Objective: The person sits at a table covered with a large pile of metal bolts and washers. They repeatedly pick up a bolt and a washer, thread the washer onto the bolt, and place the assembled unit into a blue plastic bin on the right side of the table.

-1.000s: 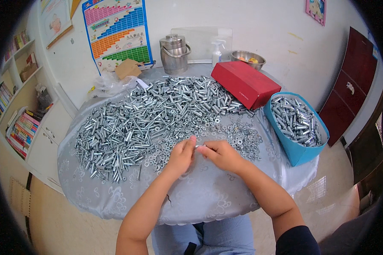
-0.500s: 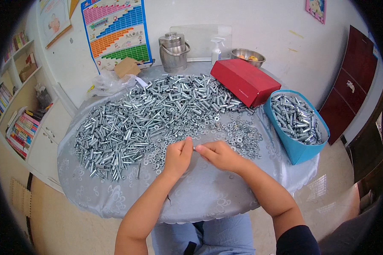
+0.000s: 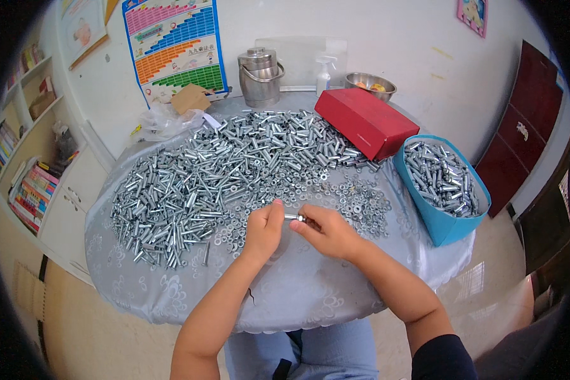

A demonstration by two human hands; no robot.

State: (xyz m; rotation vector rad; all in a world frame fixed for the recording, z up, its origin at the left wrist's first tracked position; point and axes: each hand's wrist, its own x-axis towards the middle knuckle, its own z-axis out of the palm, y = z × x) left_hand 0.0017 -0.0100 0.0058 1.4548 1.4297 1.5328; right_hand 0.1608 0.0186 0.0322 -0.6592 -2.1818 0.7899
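Note:
A silvery bolt (image 3: 290,216) spans the gap between my two hands above the near middle of the table. My left hand (image 3: 264,231) is closed round one end of it, thumb on top. At the other end, thumb and fingers of my right hand (image 3: 329,234) pinch the bolt around what looks like a nut or washer. Just beyond my hands lie loose washers and nuts (image 3: 363,206). A wide heap of metal bolts (image 3: 183,218) spreads to the left, with sleeves (image 3: 297,130) heaped at the back.
A blue fabric bin (image 3: 446,225) full of bolts stands at the right edge, beside a red box (image 3: 367,120). Behind are a metal pot (image 3: 259,79), a spray bottle (image 3: 323,76), a steel bowl (image 3: 377,87) and a plastic bag (image 3: 164,123). A patterned grey cloth (image 3: 164,297) covers the table.
My right fingers have shifted and spread slightly, so more of the bolt and its nut end shows between my hands. My left hand has barely moved.

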